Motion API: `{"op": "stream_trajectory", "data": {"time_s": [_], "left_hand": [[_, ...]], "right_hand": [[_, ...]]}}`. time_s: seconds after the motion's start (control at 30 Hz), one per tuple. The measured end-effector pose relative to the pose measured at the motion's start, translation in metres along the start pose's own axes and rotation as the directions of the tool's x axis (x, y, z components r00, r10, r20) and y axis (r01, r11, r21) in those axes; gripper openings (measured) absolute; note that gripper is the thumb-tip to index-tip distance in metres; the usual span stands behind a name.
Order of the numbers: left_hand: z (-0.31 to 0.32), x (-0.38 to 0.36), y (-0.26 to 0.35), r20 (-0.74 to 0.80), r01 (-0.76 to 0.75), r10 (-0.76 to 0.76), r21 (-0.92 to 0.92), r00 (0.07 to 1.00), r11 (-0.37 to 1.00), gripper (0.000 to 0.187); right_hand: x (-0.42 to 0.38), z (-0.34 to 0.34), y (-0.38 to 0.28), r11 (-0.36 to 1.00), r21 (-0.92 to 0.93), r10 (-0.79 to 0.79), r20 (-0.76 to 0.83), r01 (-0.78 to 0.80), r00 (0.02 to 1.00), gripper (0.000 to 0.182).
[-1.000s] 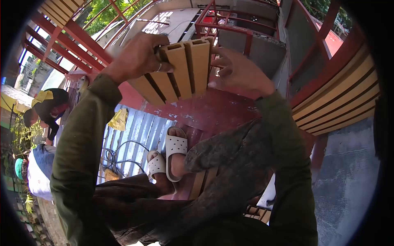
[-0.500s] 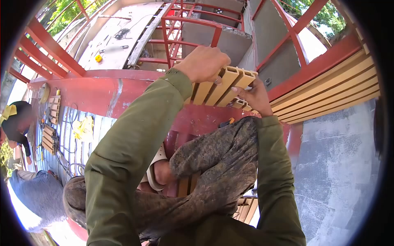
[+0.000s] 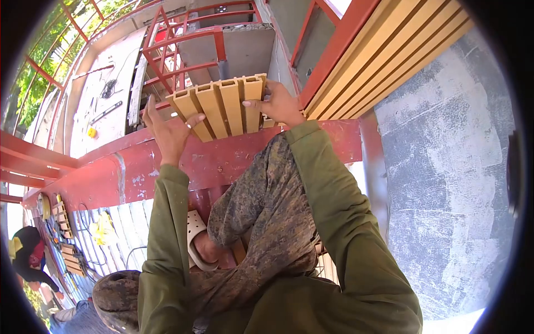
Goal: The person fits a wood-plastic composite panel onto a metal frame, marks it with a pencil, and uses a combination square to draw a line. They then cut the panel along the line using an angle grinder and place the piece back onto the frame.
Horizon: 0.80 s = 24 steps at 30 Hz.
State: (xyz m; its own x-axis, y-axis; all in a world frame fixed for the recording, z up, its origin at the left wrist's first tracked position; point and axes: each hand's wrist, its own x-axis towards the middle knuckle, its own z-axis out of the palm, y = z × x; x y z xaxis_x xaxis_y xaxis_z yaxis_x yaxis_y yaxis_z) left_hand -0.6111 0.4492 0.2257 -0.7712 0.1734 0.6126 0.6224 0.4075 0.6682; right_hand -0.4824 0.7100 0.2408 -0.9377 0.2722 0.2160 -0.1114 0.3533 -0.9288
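Observation:
A short piece of tan fluted panel point(image 3: 219, 111) stands out in front of me, its hollow cut end facing up. My left hand point(image 3: 168, 132) is at its left edge, thumb on the front face and fingers stretched up along the side. On the right edge my right hand point(image 3: 280, 104) grips it, thumb on the front and the other fingers hidden behind. Below the panel runs a red painted beam point(image 3: 222, 161). Part of another tan piece shows beside the panel's lower right corner.
Long tan slats point(image 3: 384, 61) cover the wall at upper right, beside a grey patchy surface point(image 3: 445, 195). Red metal framing point(image 3: 183, 42) rises ahead. At lower left are short slat pieces point(image 3: 71, 259), a yellow bag point(image 3: 103, 228), cables and a person point(image 3: 30, 256).
My left hand has moved from the panel's top down to its left edge. The panel now faces me more squarely, and my view has turned to the right.

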Motion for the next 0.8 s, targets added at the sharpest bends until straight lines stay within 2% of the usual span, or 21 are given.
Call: {"op": "stream_trajectory", "data": {"time_s": [0.07,0.13,0.17,0.23,0.27,0.3,0.33,0.37,0.43,0.47,0.53,0.57,0.6,0.63,0.67,0.7,0.77,0.8], "left_hand": [[0.016,-0.041,-0.035,0.050,0.137,-0.138,0.023,0.989,0.990,0.124],[0.032,-0.071,-0.051,0.280,0.413,-0.418,0.083,0.864,0.907,0.119],[0.036,-0.075,-0.049,0.272,0.414,-0.423,0.093,0.864,0.906,0.119],[0.045,-0.086,-0.042,0.234,0.334,-0.348,0.098,0.908,0.937,0.103],[0.048,-0.089,-0.036,0.232,0.342,-0.358,0.107,0.904,0.933,0.103],[0.051,-0.087,-0.030,0.196,0.425,-0.464,0.210,0.864,0.881,0.094],[0.052,-0.084,-0.024,0.145,0.499,-0.558,0.304,0.817,0.811,0.085],[0.055,-0.086,-0.026,0.136,0.504,-0.562,0.307,0.816,0.807,0.085],[0.059,-0.092,-0.033,0.360,0.639,-0.644,0.151,0.675,0.754,0.085],[0.062,-0.097,-0.034,0.356,0.644,-0.651,0.155,0.671,0.749,0.085],[0.074,-0.109,-0.034,0.322,0.612,-0.581,0.006,0.748,0.791,0.080],[0.077,-0.111,-0.027,0.316,0.662,-0.601,-0.137,0.734,0.737,0.073],[0.075,-0.109,-0.025,0.325,0.672,-0.609,-0.129,0.724,0.730,0.073],[0.073,-0.105,-0.023,0.505,0.846,-0.679,-0.303,0.533,0.439,0.069],[0.074,-0.104,-0.024,0.686,0.919,-0.643,-0.389,0.340,0.071,0.065],[0.077,-0.105,-0.024,0.685,0.921,-0.650,-0.385,0.328,0.059,0.065],[0.083,-0.104,-0.025,0.766,0.843,-0.530,-0.513,0.365,-0.162,0.064],[0.085,-0.105,-0.026,0.761,0.840,-0.541,-0.515,0.358,-0.169,0.064]], "right_hand": [[0.005,-0.001,0.014,0.998,0.056,0.001,-0.030,0.001,1.000,0.066],[0.002,-0.001,0.015,0.991,0.131,-0.008,-0.032,0.012,0.999,0.066],[-0.001,0.000,0.016,0.981,0.195,-0.009,-0.040,0.017,0.999,0.065],[-0.004,-0.002,0.004,0.982,0.189,0.007,-0.023,-0.003,1.000,0.069],[-0.006,-0.003,-0.001,0.985,0.172,0.028,-0.014,-0.026,0.999,0.073],[-0.004,-0.005,-0.002,0.996,0.089,0.026,-0.009,-0.025,1.000,0.073],[-0.005,-0.006,0.000,0.995,0.093,0.026,-0.001,-0.026,1.000,0.073],[-0.004,-0.006,0.001,0.993,0.119,0.018,0.006,-0.019,1.000,0.072],[-0.002,-0.006,0.003,0.990,0.140,-0.005,0.019,0.003,1.000,0.071],[-0.001,-0.006,0.002,0.990,0.143,-0.002,0.027,-0.002,1.000,0.071],[0.000,-0.005,0.001,0.988,0.151,-0.025,0.025,0.021,0.999,0.059],[0.000,-0.004,0.001,0.984,0.180,0.001,0.014,-0.004,1.000,0.061],[0.000,-0.004,0.003,0.983,0.181,0.018,0.015,-0.020,1.000,0.061],[0.002,-0.005,0.005,0.989,0.147,0.009,0.014,-0.011,1.000,0.063],[0.003,-0.006,0.004,0.994,0.112,-0.001,0.018,-0.001,1.000,0.065],[0.002,-0.006,0.002,0.997,0.076,-0.012,0.016,0.010,1.000,0.068],[0.003,-0.006,0.000,0.999,0.038,-0.006,0.033,0.005,0.999,0.067],[0.003,-0.006,0.001,1.000,0.002,-0.009,0.041,0.009,0.999,0.066]]}}
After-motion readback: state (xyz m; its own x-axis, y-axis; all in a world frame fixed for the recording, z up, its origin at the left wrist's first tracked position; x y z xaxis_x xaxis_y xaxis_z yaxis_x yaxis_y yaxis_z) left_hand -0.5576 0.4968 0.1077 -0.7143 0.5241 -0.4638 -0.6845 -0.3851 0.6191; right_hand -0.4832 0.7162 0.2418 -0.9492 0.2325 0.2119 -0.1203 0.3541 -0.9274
